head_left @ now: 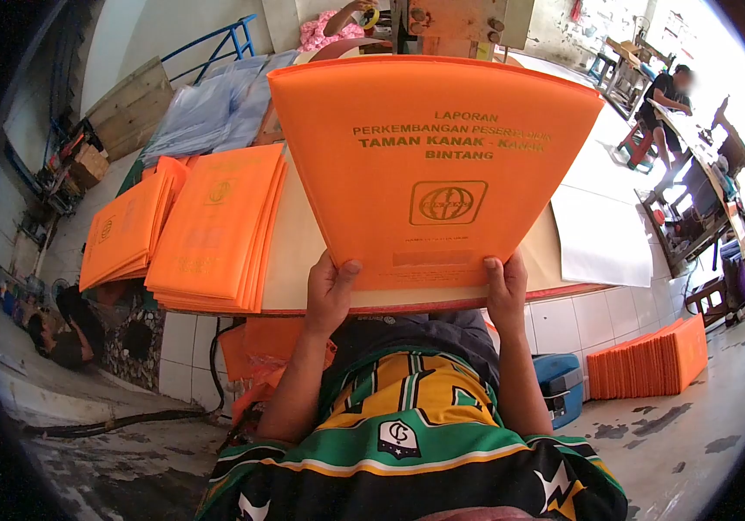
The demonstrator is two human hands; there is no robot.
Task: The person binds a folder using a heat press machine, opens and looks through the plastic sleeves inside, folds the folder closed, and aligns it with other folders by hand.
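An orange report cover (372,200) with gold lettering and a round emblem stands upright in front of me, above the table's edge. My left hand (331,293) grips its lower left corner, thumb on the front. At the lower right corner my right hand (506,289) pinches it the same way. The fingers behind the cover are hidden, and I cannot tell whether it is one cover or several together. Left of it, a stack of orange covers (216,226) lies on the table beside a smaller stack (125,226).
Clear plastic sheets (207,113) lie at the table's back left. White paper (602,234) overhangs its right edge. A machine (455,30) stands behind. On the floor are a row of orange covers (641,360) and a blue case (556,386). Another person (666,108) sits at the far right.
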